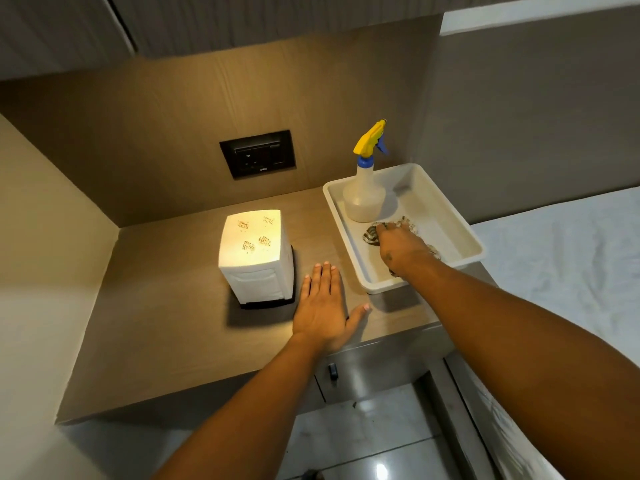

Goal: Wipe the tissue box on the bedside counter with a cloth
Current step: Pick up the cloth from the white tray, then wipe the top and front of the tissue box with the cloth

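Head view, the only 1 given: the tissue box [255, 252] stands upright on the table [166, 317], left of centre, its long axis vertical and its lit top face marked with 4 small dirty patches. The left hand [322, 311] lies flat on the table just beside the box's right lower edge, palm down, fingers straight and together, thumb spread, gripping nothing. The right hand [401, 249] reaches into a white tray [464, 237] at the table's right end and rests on the patterned cloth [372, 233] lying on the tray floor; its fingers curl down onto the fabric, but whether they have pinched it closed cannot be told from here. A spray bottle [365, 192] with a yellow trigger head stands in the tray's far corner, just beyond the cloth.

The relation that matters: the box lies to the left of the right hand, across the tray rim and past the left hand, which sits between them. The left hand is clearly the nearer one to the box and looks placed to steady it, while the cloth must travel leftward and up to reach the soiled top. The wiping appears not yet begun.
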`<state>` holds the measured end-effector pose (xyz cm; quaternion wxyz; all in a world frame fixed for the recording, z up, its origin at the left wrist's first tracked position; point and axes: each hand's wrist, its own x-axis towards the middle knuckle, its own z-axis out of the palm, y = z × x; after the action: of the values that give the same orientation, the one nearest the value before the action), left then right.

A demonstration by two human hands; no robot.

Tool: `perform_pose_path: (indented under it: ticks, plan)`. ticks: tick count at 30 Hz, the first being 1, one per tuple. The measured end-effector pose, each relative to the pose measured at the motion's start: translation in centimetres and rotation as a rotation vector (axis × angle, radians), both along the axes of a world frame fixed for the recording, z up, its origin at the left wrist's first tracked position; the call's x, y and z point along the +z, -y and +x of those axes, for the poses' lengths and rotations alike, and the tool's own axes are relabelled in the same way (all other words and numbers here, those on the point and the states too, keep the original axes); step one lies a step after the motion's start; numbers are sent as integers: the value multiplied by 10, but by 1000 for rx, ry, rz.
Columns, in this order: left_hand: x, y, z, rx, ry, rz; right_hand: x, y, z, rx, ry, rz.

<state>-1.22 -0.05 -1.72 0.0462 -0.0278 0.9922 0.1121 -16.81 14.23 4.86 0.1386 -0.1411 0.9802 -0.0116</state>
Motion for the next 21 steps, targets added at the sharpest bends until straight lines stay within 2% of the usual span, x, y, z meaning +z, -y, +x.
perform_pose_path:
  ticks: [7,12,15,18,21]
  plan:
    - [5,-1,10,26,6,30,21,-14,2,32,-130,-157]
    - [6,3,53,7,-12,63,48,-12,15,17,-153,-351]
    - [8,14,82,4,-46,141,65,-1,25,39,-195,-401]
    - [20,33,108,-33,-155,217,87,19,37,132,-201,-476]
    - [41,55,126,-56,-386,272,107,49,54,236,-187,-481]
